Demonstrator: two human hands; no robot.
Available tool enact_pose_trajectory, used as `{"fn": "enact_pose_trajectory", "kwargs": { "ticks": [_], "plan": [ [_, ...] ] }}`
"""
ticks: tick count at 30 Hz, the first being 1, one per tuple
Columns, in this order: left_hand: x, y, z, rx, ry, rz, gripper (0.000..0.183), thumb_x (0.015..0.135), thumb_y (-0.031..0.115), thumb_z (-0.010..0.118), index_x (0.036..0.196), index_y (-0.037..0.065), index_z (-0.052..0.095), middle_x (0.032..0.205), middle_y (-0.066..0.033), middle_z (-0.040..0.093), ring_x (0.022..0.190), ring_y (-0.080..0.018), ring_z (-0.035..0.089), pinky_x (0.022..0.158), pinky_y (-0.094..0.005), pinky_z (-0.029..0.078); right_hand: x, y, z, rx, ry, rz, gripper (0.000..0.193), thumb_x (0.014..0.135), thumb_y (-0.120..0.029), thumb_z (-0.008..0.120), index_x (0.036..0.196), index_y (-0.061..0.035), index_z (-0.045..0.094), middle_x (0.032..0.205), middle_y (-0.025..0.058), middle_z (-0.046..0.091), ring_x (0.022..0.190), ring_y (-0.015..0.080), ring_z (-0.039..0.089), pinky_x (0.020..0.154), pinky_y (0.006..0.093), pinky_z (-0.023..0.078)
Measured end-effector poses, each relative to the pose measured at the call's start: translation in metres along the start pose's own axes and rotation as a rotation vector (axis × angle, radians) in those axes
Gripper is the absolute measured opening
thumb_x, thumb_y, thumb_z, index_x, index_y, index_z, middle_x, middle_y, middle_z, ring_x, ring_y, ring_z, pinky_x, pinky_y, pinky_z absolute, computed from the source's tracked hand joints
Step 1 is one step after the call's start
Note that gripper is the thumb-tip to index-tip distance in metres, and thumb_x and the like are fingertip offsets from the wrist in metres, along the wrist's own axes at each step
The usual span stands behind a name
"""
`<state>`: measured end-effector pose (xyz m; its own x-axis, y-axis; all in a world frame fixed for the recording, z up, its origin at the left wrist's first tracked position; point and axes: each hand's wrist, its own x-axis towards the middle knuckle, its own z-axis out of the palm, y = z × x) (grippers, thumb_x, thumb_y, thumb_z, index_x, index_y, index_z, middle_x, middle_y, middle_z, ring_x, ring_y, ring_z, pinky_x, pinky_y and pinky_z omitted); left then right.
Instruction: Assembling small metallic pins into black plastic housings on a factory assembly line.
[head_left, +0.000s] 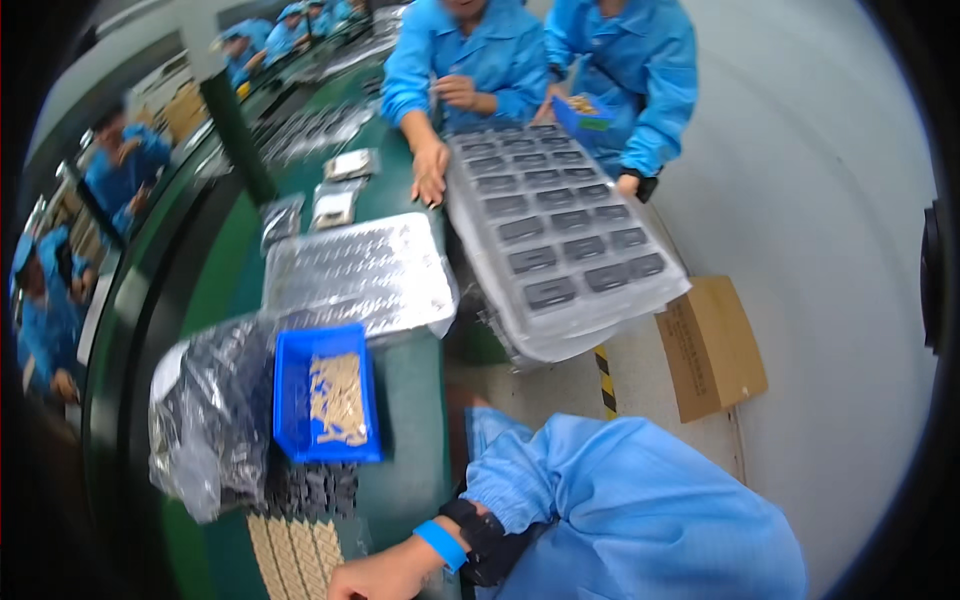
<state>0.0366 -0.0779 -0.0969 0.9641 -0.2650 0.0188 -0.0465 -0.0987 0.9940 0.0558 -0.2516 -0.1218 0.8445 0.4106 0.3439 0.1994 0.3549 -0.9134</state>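
Observation:
My right hand [380,578] reaches in at the lower edge, with a blue band and a black watch on its wrist. Its fingers are cut off by the picture's edge, so their grip cannot be told. Beside it lie rows of tan strips [290,556], with small black parts [315,490] just beyond them. A blue bin [283,400] farther up the bench holds loose tan pieces [338,395]. To its left stands a clear plastic bag [205,420] with dark contents. My left hand is out of view.
A clear blister tray [360,270] and small bagged parts [335,205] lie on the green bench [405,440]. Across from me, one person rests a hand beside a stack of white trays [560,315] with black parts; another holds a blue bin [583,118]. A cardboard box [710,345] sits on the floor.

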Motion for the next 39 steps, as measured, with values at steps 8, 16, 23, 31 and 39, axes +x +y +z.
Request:
{"fn": "enact_pose_trajectory", "kwargs": {
  "ticks": [8,16,23,31,39],
  "plan": [
    [0.004,0.007,0.008,-0.318,-0.174,-0.189,0.023,0.085,0.013,0.051,0.1,-0.004,0.052,0.077,-0.0034,0.051,0.066,-0.0073,0.046,0.059,-0.0178,0.037,-0.005,0.001,0.015,0.277,0.106,0.062,0.018,0.082,-0.013,0.059,0.079,0.0049,0.06,0.071,0.0071,0.061,0.063,0.011,0.057,0.056,0.0237,0.046],
    [0.002,0.006,0.006,-0.439,-0.175,-0.347,0.016,0.086,0.012,0.05,0.094,-0.002,0.052,0.074,-0.0024,0.051,0.062,-0.0074,0.046,0.056,-0.0186,0.039,0.006,-0.016,0.029,0.126,0.197,-0.03,0.018,0.083,-0.015,0.055,0.079,0.0023,0.058,0.071,0.0033,0.058,0.067,0.0081,0.052,0.058,0.0234,0.043],
    [-0.001,0.018,0.007,-0.63,0.124,-0.249,0.012,0.087,0.011,0.048,0.089,0.0,0.052,0.07,-0.0015,0.051,0.059,-0.0075,0.047,0.054,-0.0191,0.041,0.001,0.005,0.024,0.289,0.037,0.102,0.013,0.089,-0.012,0.046,0.082,-0.0007,0.047,0.082,0.0006,0.046,0.077,0.0083,0.046,0.069,0.0229,0.038],
    [-0.009,-0.004,-0.011,-1.422,-0.146,-0.614,0.019,0.088,0.014,0.047,0.104,0.003,0.048,0.077,-0.0029,0.052,0.058,-0.0081,0.046,0.054,-0.0186,0.042,0.008,0.002,0.026,-0.046,-0.013,-0.15,0.01,0.085,-0.011,0.053,0.086,-0.0012,0.049,0.083,0.0066,0.048,0.079,0.0153,0.048,0.069,0.0255,0.039],
    [-0.008,-0.018,-0.016,-1.121,-0.271,-0.569,0.02,0.085,0.024,0.054,0.094,0.007,0.048,0.072,-0.0014,0.049,0.053,-0.0071,0.043,0.046,-0.0178,0.037,0.014,-0.019,0.021,-0.415,0.003,-0.302,0.014,0.081,-0.011,0.058,0.087,0.0006,0.058,0.077,0.0089,0.057,0.069,0.0186,0.055,0.06,0.0285,0.044]
  ]
}}
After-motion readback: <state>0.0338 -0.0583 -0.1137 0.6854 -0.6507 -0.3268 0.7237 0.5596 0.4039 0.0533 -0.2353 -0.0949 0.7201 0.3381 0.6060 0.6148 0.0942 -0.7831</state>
